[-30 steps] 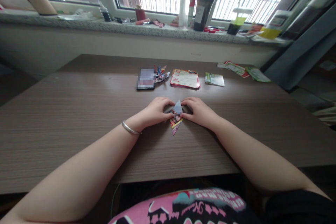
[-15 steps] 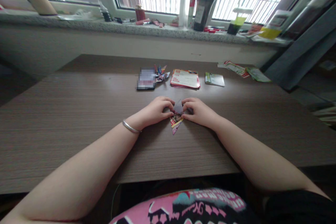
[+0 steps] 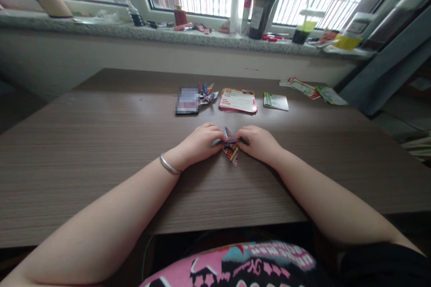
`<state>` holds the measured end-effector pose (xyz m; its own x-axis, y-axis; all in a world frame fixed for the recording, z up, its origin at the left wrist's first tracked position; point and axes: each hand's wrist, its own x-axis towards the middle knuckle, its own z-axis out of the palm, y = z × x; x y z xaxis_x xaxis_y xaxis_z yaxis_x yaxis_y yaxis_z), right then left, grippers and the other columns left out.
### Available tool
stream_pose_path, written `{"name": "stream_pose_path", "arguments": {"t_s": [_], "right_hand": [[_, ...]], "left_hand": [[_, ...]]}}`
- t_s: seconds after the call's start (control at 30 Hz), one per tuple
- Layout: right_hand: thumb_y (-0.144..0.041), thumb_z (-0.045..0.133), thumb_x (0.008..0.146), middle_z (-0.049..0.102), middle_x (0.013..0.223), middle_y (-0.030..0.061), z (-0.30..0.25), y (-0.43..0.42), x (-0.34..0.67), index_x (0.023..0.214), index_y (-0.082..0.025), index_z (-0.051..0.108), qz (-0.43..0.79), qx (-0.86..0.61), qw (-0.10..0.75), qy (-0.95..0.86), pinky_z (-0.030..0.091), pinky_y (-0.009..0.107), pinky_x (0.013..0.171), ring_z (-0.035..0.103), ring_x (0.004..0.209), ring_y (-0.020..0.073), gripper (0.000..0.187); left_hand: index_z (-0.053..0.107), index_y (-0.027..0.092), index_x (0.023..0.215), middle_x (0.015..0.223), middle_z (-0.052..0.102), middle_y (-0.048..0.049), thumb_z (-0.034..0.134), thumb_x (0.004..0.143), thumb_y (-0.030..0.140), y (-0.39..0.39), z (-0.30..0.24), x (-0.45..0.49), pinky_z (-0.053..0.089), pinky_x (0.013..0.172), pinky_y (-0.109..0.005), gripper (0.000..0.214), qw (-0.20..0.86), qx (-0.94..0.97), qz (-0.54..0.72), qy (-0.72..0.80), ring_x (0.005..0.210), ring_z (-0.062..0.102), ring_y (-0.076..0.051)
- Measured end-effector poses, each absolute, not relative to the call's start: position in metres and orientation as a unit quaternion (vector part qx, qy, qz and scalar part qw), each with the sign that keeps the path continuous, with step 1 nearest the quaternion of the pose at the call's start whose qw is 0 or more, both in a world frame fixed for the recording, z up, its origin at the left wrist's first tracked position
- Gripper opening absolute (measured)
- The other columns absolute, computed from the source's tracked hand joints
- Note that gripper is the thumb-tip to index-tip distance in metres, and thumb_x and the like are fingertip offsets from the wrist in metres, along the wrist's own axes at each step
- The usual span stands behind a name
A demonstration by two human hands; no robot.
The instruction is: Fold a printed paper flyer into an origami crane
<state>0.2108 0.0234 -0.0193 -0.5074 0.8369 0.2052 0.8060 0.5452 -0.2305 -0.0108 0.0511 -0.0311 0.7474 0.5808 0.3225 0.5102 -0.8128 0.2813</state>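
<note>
A small piece of folded printed paper (image 3: 231,151), patterned in red, yellow and purple, is held just above or on the table between my two hands. My left hand (image 3: 207,140) pinches its left side with thumb and fingers. On the right side, my right hand (image 3: 257,142) grips it the same way. One pointed end of the paper faces me and another tip sticks up at the far side. The fingertips hide its side edges.
Beyond my hands lie a dark-edged phone-like device (image 3: 187,101), folded paper pieces (image 3: 208,95), a stack of printed sheets (image 3: 238,100) and a small green-white packet (image 3: 275,101). Paper strips (image 3: 303,88) lie at the far right. Bottles and cups line the windowsill (image 3: 202,36).
The paper has turned a little, its near point swinging to the right. A folded tip now stands up at its far side. My hands have shifted slightly to the right.
</note>
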Motion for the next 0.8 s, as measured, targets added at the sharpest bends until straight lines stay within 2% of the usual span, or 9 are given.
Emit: {"name": "stream_pose_path", "arguments": {"t_s": [0.23,0.4,0.6,0.8], "right_hand": [[-0.026,0.052,0.090,0.069,0.090,0.0036,-0.0138,0.0189,0.2101,0.090,-0.022,0.069,0.015,-0.463,0.098,-0.881,0.039,0.027,0.069,0.061,0.088,0.0191,0.017],[-0.027,0.055,0.088,0.069,0.092,0.0050,-0.0155,0.0213,0.2105,0.091,-0.020,0.069,0.029,-0.466,0.106,-0.878,0.042,0.028,0.075,0.061,0.092,0.0202,0.015],[-0.024,0.058,0.087,0.072,0.093,0.0052,-0.0176,0.0267,0.2144,0.091,-0.020,0.071,0.082,-0.453,0.116,-0.880,0.044,0.029,0.083,0.062,0.091,0.0194,0.015],[-0.021,0.055,0.088,0.074,0.102,0.0010,-0.0117,0.0201,0.2138,0.100,-0.028,0.075,0.083,-0.450,0.099,-0.884,0.046,0.027,0.079,0.066,0.094,0.0186,0.024]], "left_hand": [[0.070,0.020,0.096,0.097,0.070,-0.0052,0.058,0.089,0.024,0.0468,-0.0270,-0.0089,0.046,0.090,-0.032,0.014,0.080,0.931,0.183,0.306,0.096,0.062,-0.018],[0.069,0.018,0.087,0.092,0.070,-0.0053,0.060,0.087,0.022,0.0479,-0.0278,-0.0083,0.046,0.085,-0.030,0.010,0.055,0.931,0.175,0.314,0.090,0.063,-0.019],[0.071,0.019,0.091,0.093,0.070,-0.0047,0.061,0.086,0.020,0.0516,-0.0320,-0.0104,0.046,0.085,-0.029,0.011,0.098,0.928,0.179,0.311,0.090,0.063,-0.018],[0.074,0.023,0.095,0.098,0.071,-0.0046,0.061,0.087,0.021,0.0528,-0.0296,-0.0143,0.047,0.087,-0.028,0.016,0.142,0.928,0.168,0.300,0.094,0.064,-0.018]]}}
